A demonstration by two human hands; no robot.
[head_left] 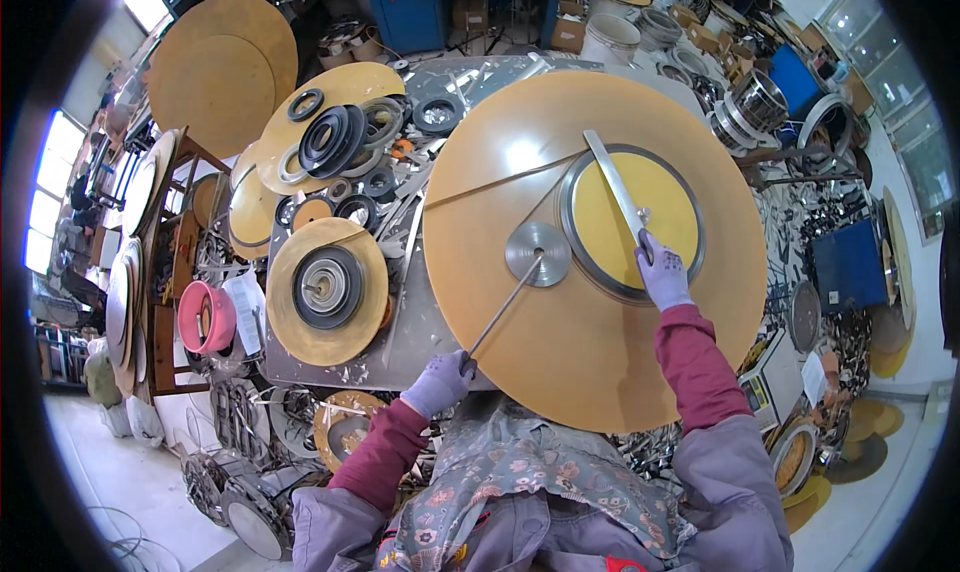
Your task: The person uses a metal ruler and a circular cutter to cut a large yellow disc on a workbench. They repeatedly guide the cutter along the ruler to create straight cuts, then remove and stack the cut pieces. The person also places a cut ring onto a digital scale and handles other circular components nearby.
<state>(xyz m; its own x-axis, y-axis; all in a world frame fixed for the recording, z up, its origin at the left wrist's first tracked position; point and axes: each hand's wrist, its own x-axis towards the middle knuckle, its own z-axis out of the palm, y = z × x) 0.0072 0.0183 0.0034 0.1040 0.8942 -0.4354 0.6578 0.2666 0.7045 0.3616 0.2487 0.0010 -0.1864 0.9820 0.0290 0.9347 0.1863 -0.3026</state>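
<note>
A large tan disc [520, 372] covers most of the table in front of me. On it lies a dark metal ring [697, 197] around a yellow round plate [665, 187]. My right hand [663, 272], in a pale purple glove, is closed on the near end of a flat metal bar [612, 180] that crosses the plate and ring. My left hand [440, 384], gloved alike, grips a thin metal rod [503, 309] at the near left edge of the disc. The rod's far end meets the middle of a small grey grooved disc [553, 240]. A thin strip [500, 182] runs leftward from the ring.
Left of the tan disc, a smaller tan disc [283, 317] carries stacked dark rings. More rings [335, 137] and metal strips crowd the grey tabletop [400, 367]. A pink basin [190, 317] stands farther left. A blue box [848, 264] and metal scrap are at right.
</note>
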